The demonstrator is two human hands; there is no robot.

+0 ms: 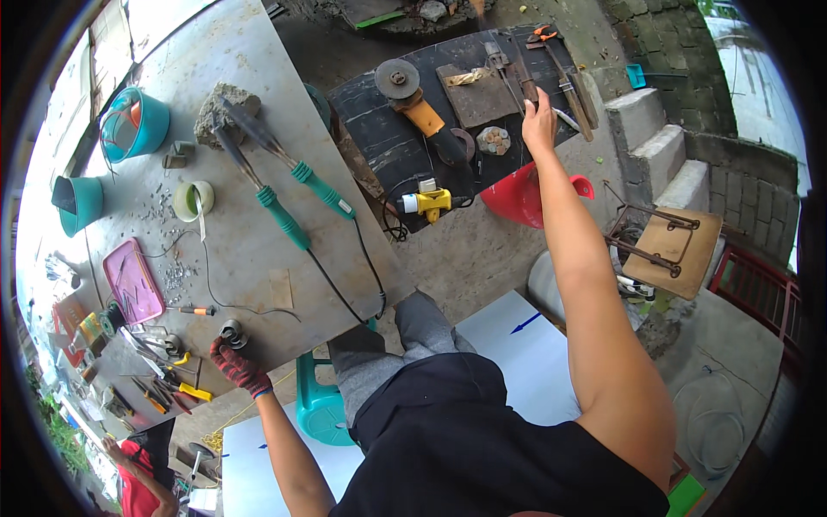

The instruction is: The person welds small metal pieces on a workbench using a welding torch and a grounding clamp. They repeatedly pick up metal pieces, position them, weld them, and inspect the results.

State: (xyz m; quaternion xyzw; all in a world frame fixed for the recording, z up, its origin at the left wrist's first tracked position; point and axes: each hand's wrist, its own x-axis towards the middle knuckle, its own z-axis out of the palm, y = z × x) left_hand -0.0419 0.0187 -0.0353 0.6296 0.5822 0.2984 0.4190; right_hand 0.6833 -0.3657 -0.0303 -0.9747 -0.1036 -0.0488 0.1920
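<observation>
My left hand (237,366), in a red and dark knit glove, is closed at a small dark metal cylindrical part (231,331) near the front edge of the metal table. My bare right hand (538,121) reaches to the black side table, its fingers closed on a long dark metal tool (524,73) among other tools at the far end. Beside it lie pliers with orange grips (543,34), a dark wooden block (472,102) and an angle grinder (424,116). Two green-handled soldering irons (284,215) rest against a concrete chunk (222,112) on the metal table.
The metal table (198,43) holds teal buckets (133,129), a pink tray (129,280) and hand tools. A teal stool (319,414), red bucket (508,202), concrete steps (646,112) and folded chair (668,246) surround me. Another person in red (138,482) is at lower left.
</observation>
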